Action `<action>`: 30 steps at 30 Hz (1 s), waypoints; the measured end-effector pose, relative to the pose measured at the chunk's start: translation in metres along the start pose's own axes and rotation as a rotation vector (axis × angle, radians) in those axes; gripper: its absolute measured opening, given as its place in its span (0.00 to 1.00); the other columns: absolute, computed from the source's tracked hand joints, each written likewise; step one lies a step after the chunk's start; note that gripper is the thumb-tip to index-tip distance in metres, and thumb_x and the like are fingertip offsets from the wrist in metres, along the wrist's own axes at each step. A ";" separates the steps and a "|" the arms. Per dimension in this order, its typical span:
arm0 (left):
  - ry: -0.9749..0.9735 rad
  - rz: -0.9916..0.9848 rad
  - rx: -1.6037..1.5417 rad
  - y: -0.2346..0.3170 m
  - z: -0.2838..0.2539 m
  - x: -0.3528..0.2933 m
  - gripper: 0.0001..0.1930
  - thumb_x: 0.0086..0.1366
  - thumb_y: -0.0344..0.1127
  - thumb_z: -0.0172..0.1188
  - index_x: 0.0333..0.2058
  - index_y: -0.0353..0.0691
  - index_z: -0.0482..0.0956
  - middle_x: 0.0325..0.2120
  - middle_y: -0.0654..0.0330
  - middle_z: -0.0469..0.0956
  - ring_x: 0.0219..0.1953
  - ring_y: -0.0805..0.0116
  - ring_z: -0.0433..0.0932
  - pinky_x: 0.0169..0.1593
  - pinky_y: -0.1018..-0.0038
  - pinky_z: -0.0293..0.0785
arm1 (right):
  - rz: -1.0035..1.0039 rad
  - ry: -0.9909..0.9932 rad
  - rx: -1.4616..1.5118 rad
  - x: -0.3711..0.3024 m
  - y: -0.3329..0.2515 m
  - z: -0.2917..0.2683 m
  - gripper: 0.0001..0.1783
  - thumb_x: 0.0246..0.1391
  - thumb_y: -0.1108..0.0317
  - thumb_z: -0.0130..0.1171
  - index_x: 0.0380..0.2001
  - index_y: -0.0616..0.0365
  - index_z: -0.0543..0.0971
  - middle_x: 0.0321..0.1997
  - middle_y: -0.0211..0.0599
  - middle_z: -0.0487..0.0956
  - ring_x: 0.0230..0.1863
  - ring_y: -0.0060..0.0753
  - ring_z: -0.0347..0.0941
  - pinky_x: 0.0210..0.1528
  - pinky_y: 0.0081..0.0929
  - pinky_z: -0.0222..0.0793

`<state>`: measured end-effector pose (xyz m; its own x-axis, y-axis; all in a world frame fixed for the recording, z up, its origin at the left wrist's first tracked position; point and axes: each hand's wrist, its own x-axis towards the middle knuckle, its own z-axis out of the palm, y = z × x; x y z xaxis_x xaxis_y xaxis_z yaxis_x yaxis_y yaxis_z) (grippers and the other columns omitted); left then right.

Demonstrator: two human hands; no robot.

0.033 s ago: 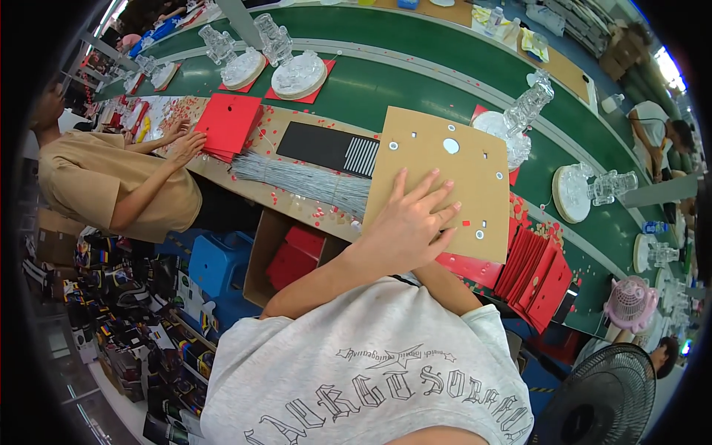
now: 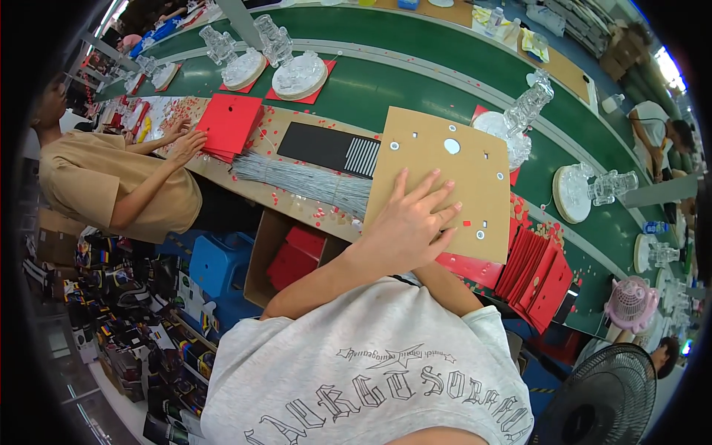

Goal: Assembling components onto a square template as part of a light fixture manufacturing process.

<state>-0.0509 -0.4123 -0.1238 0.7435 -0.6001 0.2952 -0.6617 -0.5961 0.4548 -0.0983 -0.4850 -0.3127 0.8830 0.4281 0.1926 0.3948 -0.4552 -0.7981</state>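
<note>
My left hand point(image 2: 414, 222) lies flat with fingers spread on a brown cardboard sheet point(image 2: 415, 159). The sheet has a round hole, small slots and several pale rings set around holes; a small red bit lies near its right side. My right forearm point(image 2: 447, 289) passes below my left hand toward the sheet, and my right hand is hidden. Left of the sheet are a bundle of thin grey wire ties point(image 2: 297, 178) and a black board point(image 2: 311, 144) with pale strips. To the right, a fanned stack of red cards point(image 2: 530, 274) lies by the table edge.
Clear plastic figures on round bases, such as one figure point(image 2: 300, 74), stand along a green conveyor point(image 2: 363, 81). A person point(image 2: 111, 174) at the left touches red sheets point(image 2: 228, 122). Nearby are a cardboard box point(image 2: 256, 259), a blue stool point(image 2: 219, 263), a pink fan point(image 2: 630, 302) and a black fan point(image 2: 604, 400).
</note>
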 end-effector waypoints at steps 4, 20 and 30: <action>0.003 -0.004 0.004 -0.002 -0.001 0.002 0.17 0.65 0.41 0.64 0.50 0.42 0.85 0.60 0.50 0.75 0.69 0.49 0.65 0.68 0.36 0.54 | -0.007 0.079 -0.026 -0.004 0.001 0.008 0.15 0.59 0.71 0.58 0.49 0.60 0.81 0.46 0.50 0.83 0.54 0.53 0.77 0.56 0.47 0.71; -0.118 -0.011 -0.032 -0.002 -0.021 0.002 0.23 0.58 0.39 0.71 0.54 0.54 0.84 0.62 0.49 0.72 0.69 0.43 0.64 0.67 0.36 0.55 | 0.318 0.480 -0.174 -0.078 0.032 -0.058 0.12 0.61 0.70 0.57 0.46 0.62 0.82 0.40 0.47 0.85 0.45 0.42 0.82 0.49 0.41 0.75; -0.205 0.080 -0.016 0.001 -0.023 0.010 0.27 0.54 0.41 0.75 0.54 0.48 0.84 0.64 0.53 0.71 0.71 0.46 0.61 0.67 0.35 0.54 | 0.115 1.707 0.623 -0.176 0.019 -0.377 0.12 0.68 0.61 0.57 0.49 0.55 0.79 0.38 0.32 0.82 0.39 0.26 0.78 0.41 0.26 0.71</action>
<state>-0.0419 -0.4062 -0.1007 0.6525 -0.7419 0.1541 -0.7147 -0.5350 0.4505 -0.1507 -0.8636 -0.1466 0.3169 -0.9414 0.1154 0.5315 0.0755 -0.8437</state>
